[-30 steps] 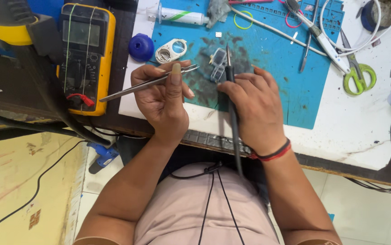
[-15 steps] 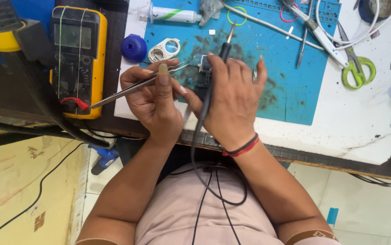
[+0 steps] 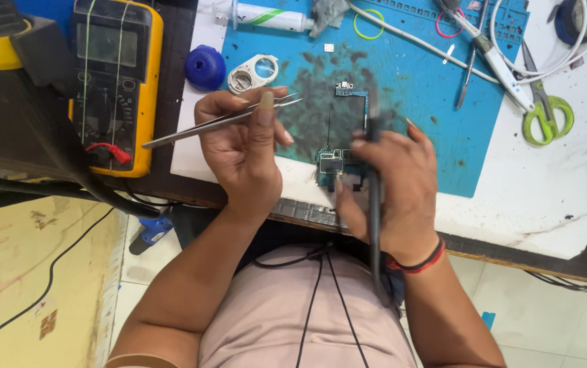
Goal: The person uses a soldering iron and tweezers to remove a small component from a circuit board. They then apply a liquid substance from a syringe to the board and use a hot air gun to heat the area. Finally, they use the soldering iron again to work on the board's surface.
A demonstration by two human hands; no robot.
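While my left hand (image 3: 242,146) pinches the steel tweezers (image 3: 222,121) between thumb and forefinger, fingers clamped on the shaft, my right hand (image 3: 392,187) is wrapped around a dark pen-like tool (image 3: 374,197) with a cord trailing back toward my chest; those fingers are closed on its barrel. Between the two hands lies the small circuit board (image 3: 343,133), flat on the blue work mat (image 3: 437,102), close to the near edge of the tabletop (image 3: 546,197) and partly covered by my right fingers. Its long axis runs near to far, with one short end at my fingers and the other pointing away toward the far side of the mat. To do this well, I judge the board should stay pinned and level, the tool tip brought down steadily on one spot, and the tweezers kept low and ready rather than waving about. The tweezers lie nearly crosswise, tips aimed right and slightly far, handle end out to the left over the yellow multimeter (image 3: 116,82). Green-handled scissors (image 3: 546,112) sit well apart on the right; a blue cap (image 3: 205,68) and a small metal frame (image 3: 252,73) lie just beyond my left hand.
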